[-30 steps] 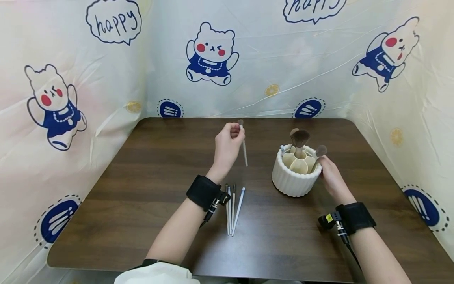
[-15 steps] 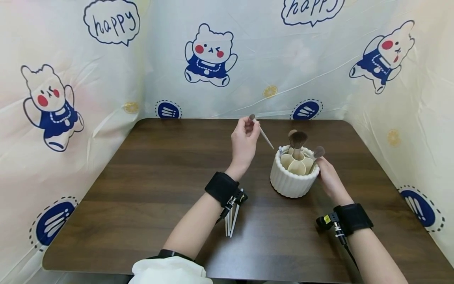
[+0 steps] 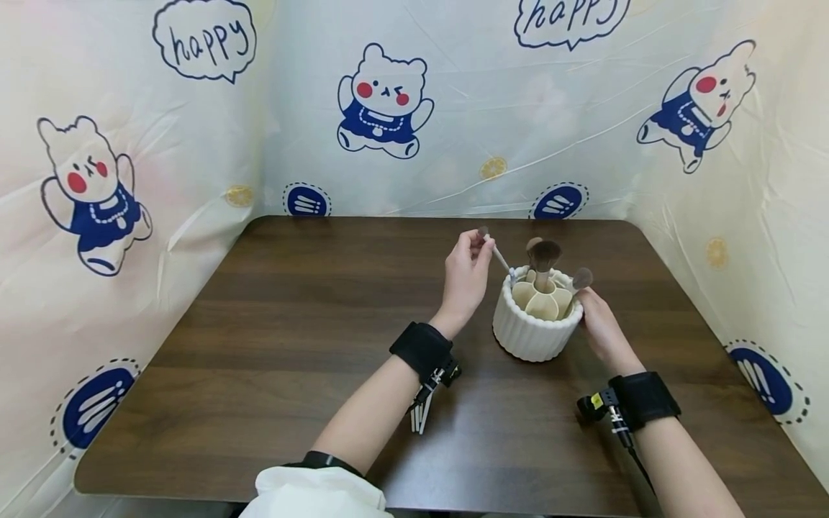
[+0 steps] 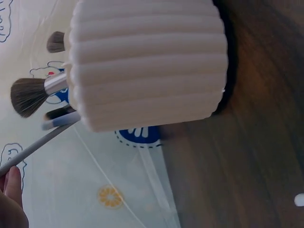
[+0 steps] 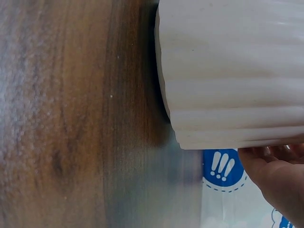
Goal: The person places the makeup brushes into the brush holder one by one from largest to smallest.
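My left hand (image 3: pixel 466 277) pinches a slim makeup brush (image 3: pixel 500 257) close to its bristles. The brush slants down to the right, its handle end at the left rim of a white ribbed brush holder (image 3: pixel 534 332). In the left wrist view, the pale brush handle (image 4: pixel 40 143) meets the holder's rim. At the holder's right side, my right hand (image 3: pixel 604 327) grips its wall near the rim; some fingers are hidden behind it. Several brushes stand in the holder, among them a large fluffy brush (image 3: pixel 545 255) and a round-headed one (image 3: pixel 582 278).
Several thin brushes (image 3: pixel 420 419) lie on the brown wooden table (image 3: pixel 291 345), partly hidden under my left wrist. A printed curtain (image 3: pixel 453 93) encloses the table at the back and sides. Both wrists wear black straps with cameras.
My left hand has moved right with the brush, from the table's middle to the holder. The brush has tilted from near upright to slanting. The right hand keeps its grip on the holder.
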`<control>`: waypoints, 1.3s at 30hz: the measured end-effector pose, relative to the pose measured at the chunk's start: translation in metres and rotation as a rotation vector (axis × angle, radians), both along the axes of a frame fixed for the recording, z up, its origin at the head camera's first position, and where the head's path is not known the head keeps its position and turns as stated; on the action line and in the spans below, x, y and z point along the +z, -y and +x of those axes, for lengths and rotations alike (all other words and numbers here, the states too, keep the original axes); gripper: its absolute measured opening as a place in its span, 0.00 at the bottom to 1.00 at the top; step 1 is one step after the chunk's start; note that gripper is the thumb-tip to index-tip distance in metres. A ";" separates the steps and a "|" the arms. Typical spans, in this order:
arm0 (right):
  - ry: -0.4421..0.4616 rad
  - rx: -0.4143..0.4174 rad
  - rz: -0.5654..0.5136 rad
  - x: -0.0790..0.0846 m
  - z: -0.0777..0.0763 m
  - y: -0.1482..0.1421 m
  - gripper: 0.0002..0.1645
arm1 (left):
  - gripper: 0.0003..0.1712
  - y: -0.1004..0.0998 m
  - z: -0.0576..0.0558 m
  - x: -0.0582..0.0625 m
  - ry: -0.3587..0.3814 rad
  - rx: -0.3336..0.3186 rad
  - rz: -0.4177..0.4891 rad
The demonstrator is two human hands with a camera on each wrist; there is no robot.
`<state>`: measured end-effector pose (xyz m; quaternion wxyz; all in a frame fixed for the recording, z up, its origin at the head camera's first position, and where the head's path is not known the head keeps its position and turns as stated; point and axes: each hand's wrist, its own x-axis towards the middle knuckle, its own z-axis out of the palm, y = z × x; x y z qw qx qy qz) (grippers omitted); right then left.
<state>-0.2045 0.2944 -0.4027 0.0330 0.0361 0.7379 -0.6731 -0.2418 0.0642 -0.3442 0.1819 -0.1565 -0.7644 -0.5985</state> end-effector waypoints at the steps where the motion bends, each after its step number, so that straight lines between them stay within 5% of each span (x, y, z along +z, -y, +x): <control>1: 0.003 0.002 0.002 0.000 0.000 0.000 0.30 | 0.14 -0.001 0.001 -0.002 0.005 -0.004 -0.012; 9: 0.016 -0.013 0.008 0.001 -0.001 0.001 0.28 | 0.16 -0.009 -0.001 -0.019 0.084 -0.008 -0.065; 18: 0.003 -0.025 0.015 0.000 -0.002 0.001 0.28 | 0.14 -0.019 -0.003 -0.023 0.146 -0.029 -0.133; 27: -0.002 -0.020 0.013 -0.001 -0.001 0.000 0.28 | 0.12 -0.020 -0.002 -0.022 0.137 0.030 -0.262; 35: 0.009 -0.009 0.038 -0.001 0.000 0.000 0.31 | 0.15 -0.018 -0.004 -0.024 0.146 -0.029 -0.304; 39: 0.028 -0.005 0.029 0.000 -0.001 0.001 0.34 | 0.15 -0.017 -0.005 -0.020 0.102 -0.041 -0.398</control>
